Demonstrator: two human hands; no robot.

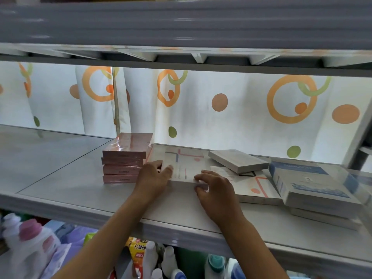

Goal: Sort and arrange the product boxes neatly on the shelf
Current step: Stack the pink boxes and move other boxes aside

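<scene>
A white box with pink and blue lines (184, 164) lies flat on the grey shelf (66, 178), right beside a stack of several pink boxes (125, 158). My left hand (154, 178) grips the white box's near left corner, and my right hand (213, 188) holds its near right corner with curled fingers. To the right lies a second white patterned box (255, 188), partly under a small grey box (238, 161) that rests tilted on it. Blue and white boxes (310, 182) are stacked at the far right.
A grey upper shelf (181, 27) hangs low overhead. A white curtain with orange rings and green dots (221, 109) backs the shelf. Below the shelf stand detergent bottles (30, 244) and a yellow packet (138, 252). The shelf's left half holds nothing.
</scene>
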